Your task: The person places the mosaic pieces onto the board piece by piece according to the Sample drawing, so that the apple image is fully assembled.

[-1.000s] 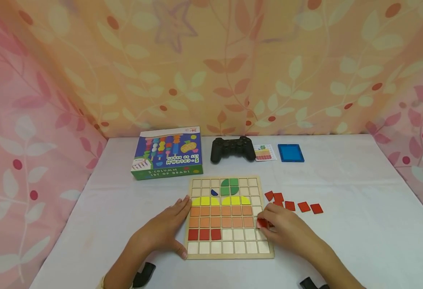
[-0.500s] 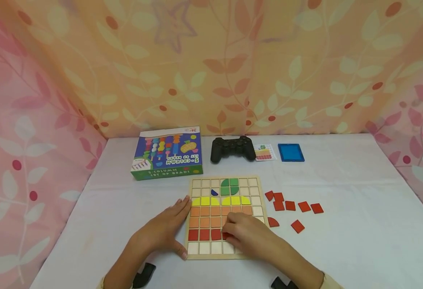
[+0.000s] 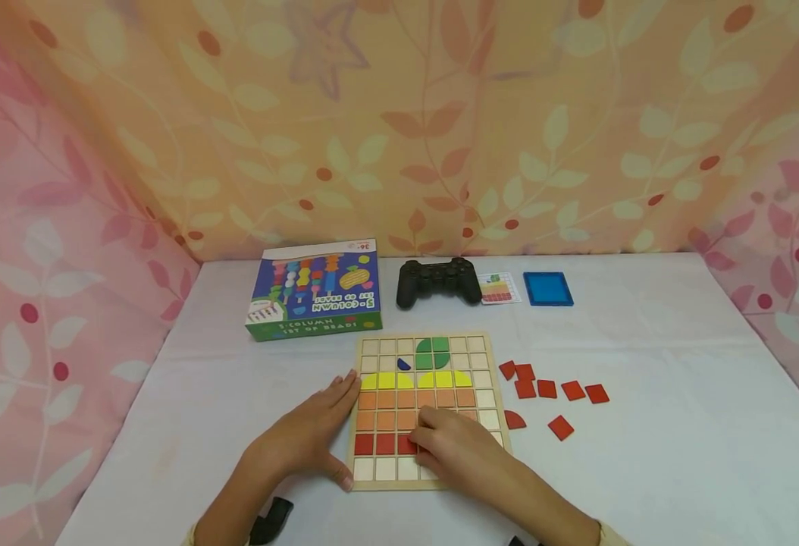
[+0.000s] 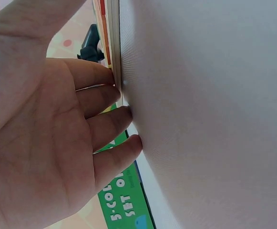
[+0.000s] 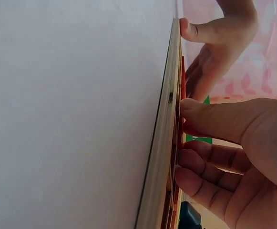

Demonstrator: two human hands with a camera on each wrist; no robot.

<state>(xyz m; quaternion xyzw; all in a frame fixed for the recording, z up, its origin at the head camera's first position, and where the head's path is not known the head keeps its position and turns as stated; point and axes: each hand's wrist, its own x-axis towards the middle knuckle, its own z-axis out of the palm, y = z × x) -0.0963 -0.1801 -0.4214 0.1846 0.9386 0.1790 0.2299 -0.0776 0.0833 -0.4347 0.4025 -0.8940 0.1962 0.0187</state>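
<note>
A wooden grid board (image 3: 433, 485) lies on the white table, with yellow, orange, green and red tiles set in its cells. My left hand (image 3: 300, 436) steadies the board's left side, fingers stretched along the edge and thumb at the near corner. In the left wrist view its fingertips (image 4: 136, 143) reach the table beside the board. My right hand (image 3: 464, 451) is over the red row, fingers bent, pinching at a red square tile (image 3: 406, 444). The right wrist view has the thumb (image 5: 195, 112) down at the cells with red beside it. Cells under the palm are hidden.
Several loose red square tiles (image 3: 546, 389) and a red quarter-round tile (image 3: 515, 419) lie right of the board. Behind it stand a bead-set box (image 3: 314, 288), a black game controller (image 3: 439, 282), a pattern card (image 3: 499, 288) and a blue square tray (image 3: 548, 289).
My right hand has carried a red tile from the board's right edge leftward to the red row, then shifted slightly further left. My left hand has stayed at the board's side.
</note>
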